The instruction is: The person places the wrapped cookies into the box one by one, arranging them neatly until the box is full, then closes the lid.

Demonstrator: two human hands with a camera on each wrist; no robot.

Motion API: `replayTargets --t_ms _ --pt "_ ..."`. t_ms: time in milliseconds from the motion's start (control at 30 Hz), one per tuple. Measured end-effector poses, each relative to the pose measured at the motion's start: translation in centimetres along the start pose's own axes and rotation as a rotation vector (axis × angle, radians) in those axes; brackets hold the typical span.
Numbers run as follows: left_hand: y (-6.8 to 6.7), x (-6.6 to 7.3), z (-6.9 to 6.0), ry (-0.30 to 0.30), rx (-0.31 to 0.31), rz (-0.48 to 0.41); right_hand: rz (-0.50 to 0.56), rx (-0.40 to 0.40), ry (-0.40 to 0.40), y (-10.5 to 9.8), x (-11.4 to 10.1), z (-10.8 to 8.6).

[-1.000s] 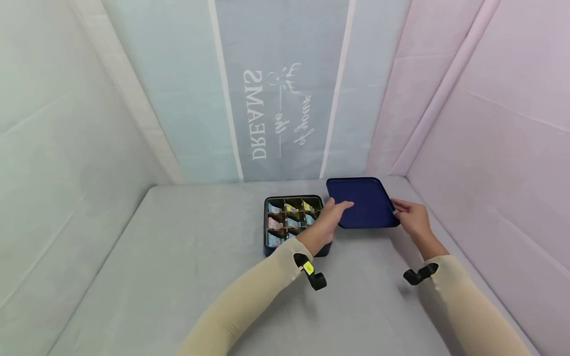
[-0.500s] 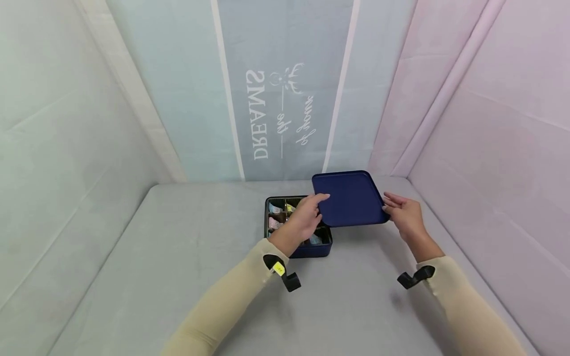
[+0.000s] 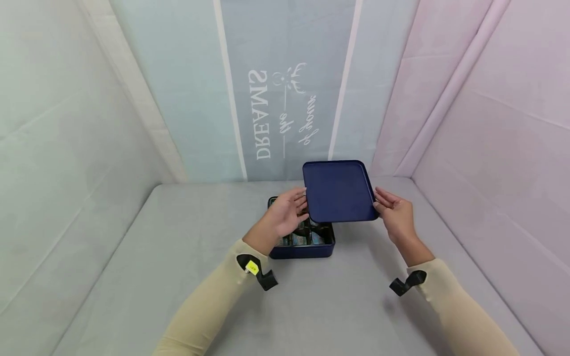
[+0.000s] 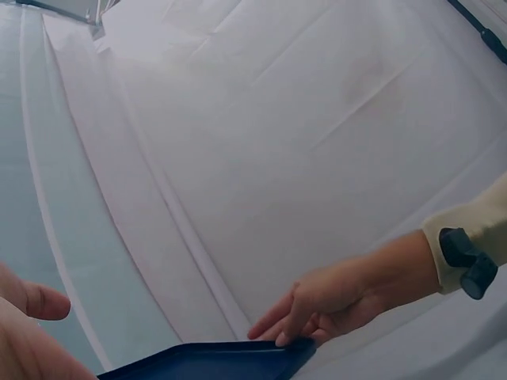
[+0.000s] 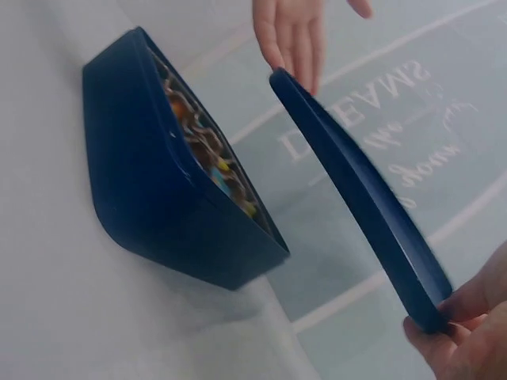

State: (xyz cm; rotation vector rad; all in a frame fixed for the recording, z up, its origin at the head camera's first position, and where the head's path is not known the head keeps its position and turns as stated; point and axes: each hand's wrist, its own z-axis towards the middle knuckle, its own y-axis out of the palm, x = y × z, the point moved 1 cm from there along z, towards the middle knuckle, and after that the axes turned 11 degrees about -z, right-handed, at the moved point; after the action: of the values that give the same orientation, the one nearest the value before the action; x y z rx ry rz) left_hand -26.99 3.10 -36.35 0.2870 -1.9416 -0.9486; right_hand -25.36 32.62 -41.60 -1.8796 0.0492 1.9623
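The dark blue square lid [image 3: 340,192] is raised above the table, over the right rear part of a matching blue box [image 3: 303,251]. Wrapped sweets [image 3: 299,240] sit in the box's compartments; the lid and left hand hide several. At the lid's right edge, my right hand [image 3: 396,215] pinches the rim between thumb and fingers, as the right wrist view also shows. My left hand [image 3: 284,212] has its fingers straight, their tips against the lid's left edge and the thumb held apart [image 4: 47,302]. In the right wrist view a gap separates the lid [image 5: 356,182] from the box [image 5: 158,166].
Grey cloth covers the table [image 3: 200,257]. A fabric back wall [image 3: 285,123] with mirrored lettering rises behind the box, and pale fabric walls stand left [image 3: 58,148] and right [image 3: 498,138].
The lid has moved left and up, from beside the box to partly over it, carried by the right hand. The left hand has shifted left, from over the lid's face to its left edge.
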Motion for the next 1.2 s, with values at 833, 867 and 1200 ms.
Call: replayTargets --t_ms 833,867,1200 --pt "-1.9 1.4 -2.7 0.253 0.087 0.167 0.138 -0.03 -0.445 4.4 -1.2 -1.7" --pt "-2.1 1.4 -2.9 0.262 0.089 0.18 0.147 -0.036 -0.427 4.5 -1.2 -1.7" --pt "-3.7 1.4 -4.1 0.335 0.069 0.374 0.144 -0.059 -0.314 4.9 -1.7 -1.7"
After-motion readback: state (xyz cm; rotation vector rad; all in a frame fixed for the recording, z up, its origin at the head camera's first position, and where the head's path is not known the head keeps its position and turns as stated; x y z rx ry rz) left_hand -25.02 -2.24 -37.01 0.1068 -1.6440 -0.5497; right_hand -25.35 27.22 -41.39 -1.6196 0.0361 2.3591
